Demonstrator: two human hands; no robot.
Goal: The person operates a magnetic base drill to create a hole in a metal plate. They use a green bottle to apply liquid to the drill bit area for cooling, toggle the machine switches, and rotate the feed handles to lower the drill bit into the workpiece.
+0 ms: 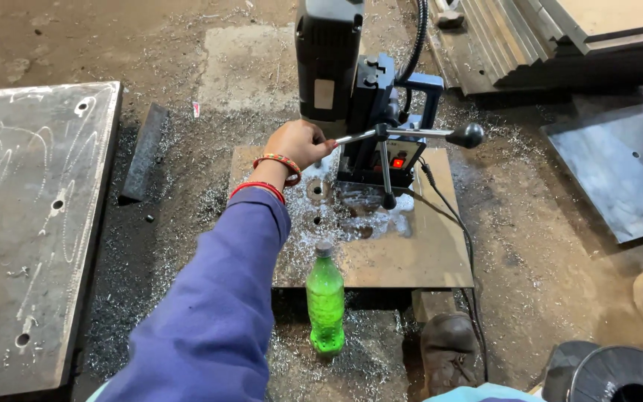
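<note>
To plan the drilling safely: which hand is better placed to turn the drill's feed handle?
Probably the left. The left hand already closes on one spoke of the feed handle of the magnetic drill; the right hand is not in view.

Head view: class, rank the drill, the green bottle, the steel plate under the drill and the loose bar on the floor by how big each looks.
1. Steel plate
2. Drill
3. Bar and green bottle: look alike; the bottle is nearer the camera, so unranked.
</note>
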